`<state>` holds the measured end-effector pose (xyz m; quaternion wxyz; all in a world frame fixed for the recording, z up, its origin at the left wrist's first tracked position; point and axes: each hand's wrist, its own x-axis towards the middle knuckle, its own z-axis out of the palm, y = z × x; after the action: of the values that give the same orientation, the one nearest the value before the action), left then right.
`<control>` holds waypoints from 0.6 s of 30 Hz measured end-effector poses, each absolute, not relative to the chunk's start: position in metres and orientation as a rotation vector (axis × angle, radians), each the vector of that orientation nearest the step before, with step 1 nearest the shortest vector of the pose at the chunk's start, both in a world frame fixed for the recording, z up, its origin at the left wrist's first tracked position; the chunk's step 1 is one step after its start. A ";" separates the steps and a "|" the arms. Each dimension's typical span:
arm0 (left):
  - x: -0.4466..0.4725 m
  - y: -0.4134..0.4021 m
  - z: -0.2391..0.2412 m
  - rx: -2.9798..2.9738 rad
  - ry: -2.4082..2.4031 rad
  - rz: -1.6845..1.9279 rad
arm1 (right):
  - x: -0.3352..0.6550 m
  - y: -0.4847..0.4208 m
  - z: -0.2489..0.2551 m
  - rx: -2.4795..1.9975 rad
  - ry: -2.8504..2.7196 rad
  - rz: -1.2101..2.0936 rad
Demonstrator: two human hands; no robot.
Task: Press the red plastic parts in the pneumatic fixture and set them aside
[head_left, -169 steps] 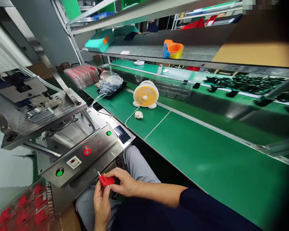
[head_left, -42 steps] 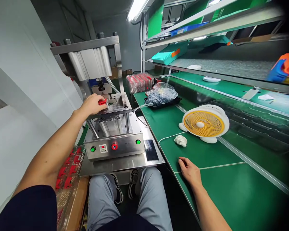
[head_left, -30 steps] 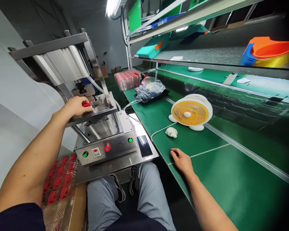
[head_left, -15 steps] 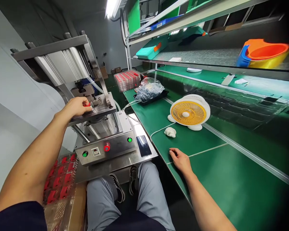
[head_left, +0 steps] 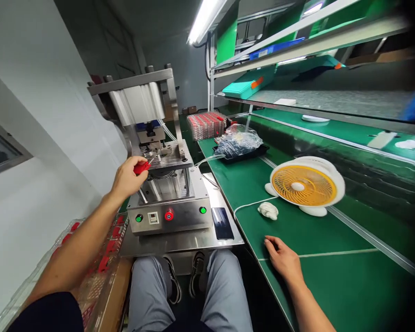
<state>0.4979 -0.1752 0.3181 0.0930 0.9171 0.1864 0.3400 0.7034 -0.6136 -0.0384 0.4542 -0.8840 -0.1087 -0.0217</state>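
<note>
My left hand [head_left: 127, 177] is closed on a small red plastic part [head_left: 141, 167] with a thin metal pin at its tip. It holds the part just in front of the plate of a steel press machine [head_left: 166, 184], apart from the fixture [head_left: 156, 150] on top. My right hand [head_left: 284, 259] lies flat on the green bench [head_left: 332, 276], fingers stretched out, holding nothing.
The press front carries green buttons [head_left: 203, 210] and a red knob [head_left: 169, 215]; a phone [head_left: 222, 223] lies beside it. A tray of red parts [head_left: 103, 249] sits lower left. A yellow fan [head_left: 306, 185], a white lump [head_left: 269, 210], a bagged tray [head_left: 240, 143] and stacked red trays [head_left: 206, 124] stand on the bench.
My left hand has drawn the red part back off the press fixture toward me. My right hand stays flat on the bench. The camera view has swung slightly.
</note>
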 end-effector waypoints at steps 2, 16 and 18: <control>0.477 -0.181 0.303 2.632 0.477 1.061 | 0.705 -0.615 -0.039 -2.197 -0.248 -0.047; 0.394 -0.162 0.224 2.130 0.464 1.040 | 0.703 -0.615 -0.027 -2.358 -0.143 -0.004; 0.379 -0.154 0.211 2.088 0.520 1.041 | 0.700 -0.616 -0.027 -2.407 -0.168 -0.026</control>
<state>0.3792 -0.1541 0.2106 0.3671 0.8126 0.2022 0.4050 0.7003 -0.6163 -0.0267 0.3562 -0.9321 -0.0650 -0.0100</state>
